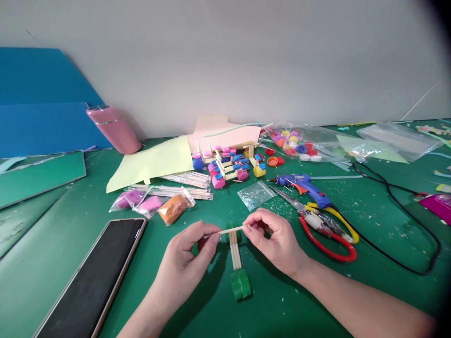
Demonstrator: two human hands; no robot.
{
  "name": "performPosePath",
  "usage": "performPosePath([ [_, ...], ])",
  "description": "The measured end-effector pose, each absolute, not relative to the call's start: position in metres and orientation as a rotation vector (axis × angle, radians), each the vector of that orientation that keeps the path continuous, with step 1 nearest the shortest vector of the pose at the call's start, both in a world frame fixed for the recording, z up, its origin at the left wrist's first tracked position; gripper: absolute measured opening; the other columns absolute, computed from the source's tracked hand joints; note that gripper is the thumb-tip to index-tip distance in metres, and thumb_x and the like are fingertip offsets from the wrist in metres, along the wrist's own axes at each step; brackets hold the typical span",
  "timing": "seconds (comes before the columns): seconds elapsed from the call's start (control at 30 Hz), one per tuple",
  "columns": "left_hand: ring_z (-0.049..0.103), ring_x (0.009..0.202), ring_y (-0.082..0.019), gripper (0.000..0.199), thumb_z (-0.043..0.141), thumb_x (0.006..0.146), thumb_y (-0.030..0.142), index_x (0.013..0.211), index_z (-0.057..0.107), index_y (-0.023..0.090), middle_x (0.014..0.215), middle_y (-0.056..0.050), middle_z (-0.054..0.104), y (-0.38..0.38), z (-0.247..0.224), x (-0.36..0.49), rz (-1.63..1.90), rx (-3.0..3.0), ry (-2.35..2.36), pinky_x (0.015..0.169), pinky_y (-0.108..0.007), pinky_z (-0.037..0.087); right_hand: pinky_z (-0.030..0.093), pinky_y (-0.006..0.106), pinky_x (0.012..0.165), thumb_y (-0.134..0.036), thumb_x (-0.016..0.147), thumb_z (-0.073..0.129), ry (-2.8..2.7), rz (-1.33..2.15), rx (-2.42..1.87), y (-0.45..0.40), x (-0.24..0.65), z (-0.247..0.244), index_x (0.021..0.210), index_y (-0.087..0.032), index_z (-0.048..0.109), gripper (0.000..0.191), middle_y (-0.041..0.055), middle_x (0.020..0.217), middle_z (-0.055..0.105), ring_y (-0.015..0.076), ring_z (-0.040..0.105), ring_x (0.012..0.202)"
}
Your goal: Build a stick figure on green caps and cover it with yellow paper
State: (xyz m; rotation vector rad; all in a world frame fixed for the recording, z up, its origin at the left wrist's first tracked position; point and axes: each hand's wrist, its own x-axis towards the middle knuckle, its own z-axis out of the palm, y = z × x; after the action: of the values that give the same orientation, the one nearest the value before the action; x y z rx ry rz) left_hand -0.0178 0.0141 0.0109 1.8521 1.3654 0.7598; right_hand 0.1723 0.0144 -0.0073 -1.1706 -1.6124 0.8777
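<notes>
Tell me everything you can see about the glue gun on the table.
The glue gun has a blue, plastic-looking body with an orange trigger and a small red mark on its handle. It lies on its side on the green table, not held, beyond the red-handled scissors. Its dark tip points left, and a pale, translucent stick extends right from its rear. A black cord leaves the handle and loops to the right. Whether it is hot doesn't show.

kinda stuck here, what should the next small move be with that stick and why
Probably lower the thin stick onto the far end of the pale strip: the left hand and right hand pinch its ends, and it seems to hover across there.
</notes>
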Motion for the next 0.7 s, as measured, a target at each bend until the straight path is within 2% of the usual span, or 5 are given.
performPosePath([
  [0.7,0.045,0.058,-0.011,0.021,0.045,0.084,0.035,0.079,0.058,0.019,0.066,0.002,0.052,0.0149,0.0080,-0.0210,0.750,1.811,1.361,0.052,-0.022,0.034,0.040,0.020,0.051,-0.019,0.079,0.056,-1.614,0.877,-1.170,0.0150,0.1722,-0.0056,0.072,-0.016,0.058,0.007,-0.0011,0.067,0.053,0.0091,0.048,0.057],
])
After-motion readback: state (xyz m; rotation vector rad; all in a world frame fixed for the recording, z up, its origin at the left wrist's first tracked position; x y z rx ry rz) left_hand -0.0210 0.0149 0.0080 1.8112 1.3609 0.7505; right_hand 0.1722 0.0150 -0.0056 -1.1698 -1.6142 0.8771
